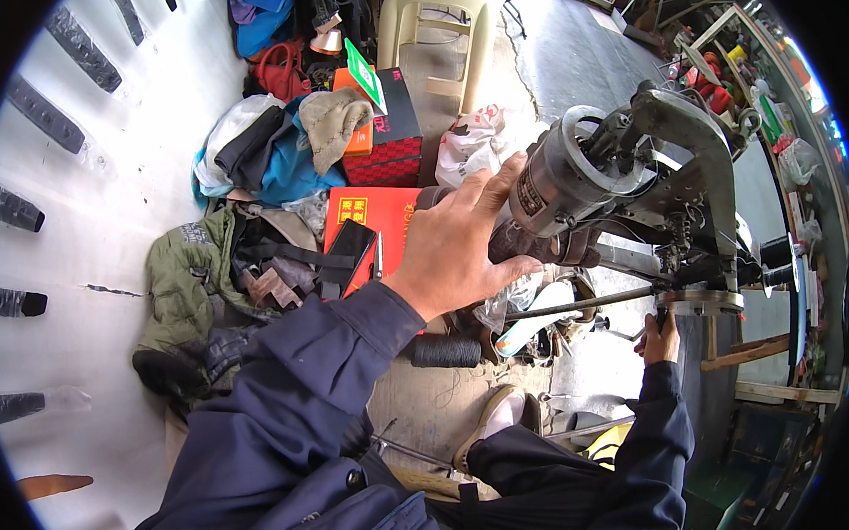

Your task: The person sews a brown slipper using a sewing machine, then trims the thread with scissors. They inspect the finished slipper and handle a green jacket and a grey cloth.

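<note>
A metal hand-cranked sewing machine (pixel 640 180) of the shoe-repair kind stands at the right, with a round cylinder towards me. My left hand (pixel 460 233) reaches over a brown leather shoe (pixel 519 243) beside that cylinder. Its thumb is spread from the fingers, with the leather between them; most of the shoe is hidden by the hand and machine. At the machine's flat round wheel (pixel 699 301), the fingers of my right hand (pixel 661 341) are closed on a crank handle just below the rim. A spool of black thread (pixel 446 352) lies below my left hand.
A red box (pixel 379 210) carries a black phone (pixel 351 247) and a pen. Clothes (pixel 198 272) are piled at the left by a white slotted wall. Behind are a cream stool (pixel 443 7) and a white plastic bag (pixel 474 143). Cluttered shelving (pixel 785 159) lines the right.
</note>
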### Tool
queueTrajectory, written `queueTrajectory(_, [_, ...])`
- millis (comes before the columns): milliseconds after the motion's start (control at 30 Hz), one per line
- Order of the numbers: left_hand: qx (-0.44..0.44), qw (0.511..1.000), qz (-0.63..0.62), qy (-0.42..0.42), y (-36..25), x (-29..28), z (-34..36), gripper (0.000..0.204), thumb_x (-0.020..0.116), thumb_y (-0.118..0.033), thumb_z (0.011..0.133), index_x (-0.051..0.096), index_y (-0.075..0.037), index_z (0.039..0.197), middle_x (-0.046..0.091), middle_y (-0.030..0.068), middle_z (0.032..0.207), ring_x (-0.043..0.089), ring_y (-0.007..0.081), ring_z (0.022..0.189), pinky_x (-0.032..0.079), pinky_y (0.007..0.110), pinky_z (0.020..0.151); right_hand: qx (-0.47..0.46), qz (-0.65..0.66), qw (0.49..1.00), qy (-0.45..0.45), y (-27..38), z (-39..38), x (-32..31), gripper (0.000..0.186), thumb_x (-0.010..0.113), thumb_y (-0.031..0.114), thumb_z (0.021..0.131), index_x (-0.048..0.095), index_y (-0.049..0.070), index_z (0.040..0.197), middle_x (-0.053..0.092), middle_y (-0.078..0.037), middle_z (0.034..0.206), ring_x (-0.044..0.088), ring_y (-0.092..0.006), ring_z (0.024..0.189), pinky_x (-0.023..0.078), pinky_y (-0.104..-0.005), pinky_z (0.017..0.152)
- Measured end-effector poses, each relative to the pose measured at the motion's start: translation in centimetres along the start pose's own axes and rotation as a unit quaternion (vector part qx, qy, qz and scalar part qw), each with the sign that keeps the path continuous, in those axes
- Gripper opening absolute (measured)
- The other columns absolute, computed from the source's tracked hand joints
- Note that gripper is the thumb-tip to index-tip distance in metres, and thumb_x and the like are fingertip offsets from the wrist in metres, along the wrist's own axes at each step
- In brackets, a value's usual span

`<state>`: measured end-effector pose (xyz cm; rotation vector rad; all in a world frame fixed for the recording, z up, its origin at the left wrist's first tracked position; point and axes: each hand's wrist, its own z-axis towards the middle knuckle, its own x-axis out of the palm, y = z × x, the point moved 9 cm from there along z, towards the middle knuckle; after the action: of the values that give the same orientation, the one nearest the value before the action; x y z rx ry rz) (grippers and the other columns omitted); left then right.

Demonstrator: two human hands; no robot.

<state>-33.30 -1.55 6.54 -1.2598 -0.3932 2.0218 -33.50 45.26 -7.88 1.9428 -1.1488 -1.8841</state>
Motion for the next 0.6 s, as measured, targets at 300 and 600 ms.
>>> queueTrajectory(300, [-0.025, 0.998, -0.060, -0.006, 0.6, -0.5, 0.4, 0.093, 0.081, -0.055, 0.079, 0.043, -0.017, 0.155, 0.065, 0.0186, 0.131, 0.068, 0.0407, 0.109, 0.056, 0.045, 0.088, 0.006, 0.017, 1.000, -0.003, -0.2, 0.0, -0.1, 0.053, 0.060, 0.015, 0.099, 0.048, 0.011, 0.150, 0.060, -0.007, 0.060, 0.061, -0.0157, 0.044, 0.048, -0.0314, 0.041])
queueTrajectory(600, [-0.265, 0.927, -0.253, 0.086, 6.4, 2.2, -1.8, 0.102, 0.090, -0.049, 0.074, 0.047, 0.006, 0.148, 0.063, 0.0258, 0.136, 0.062, 0.0287, 0.126, 0.046, 0.035, 0.106, 0.005, 0.049, 0.999, 0.012, -1.6, 0.7, 0.1, 0.038, 0.061, 0.019, 0.100, 0.055, 0.004, 0.134, 0.059, -0.006, 0.059, 0.060, -0.0160, 0.043, 0.045, -0.0303, 0.039])
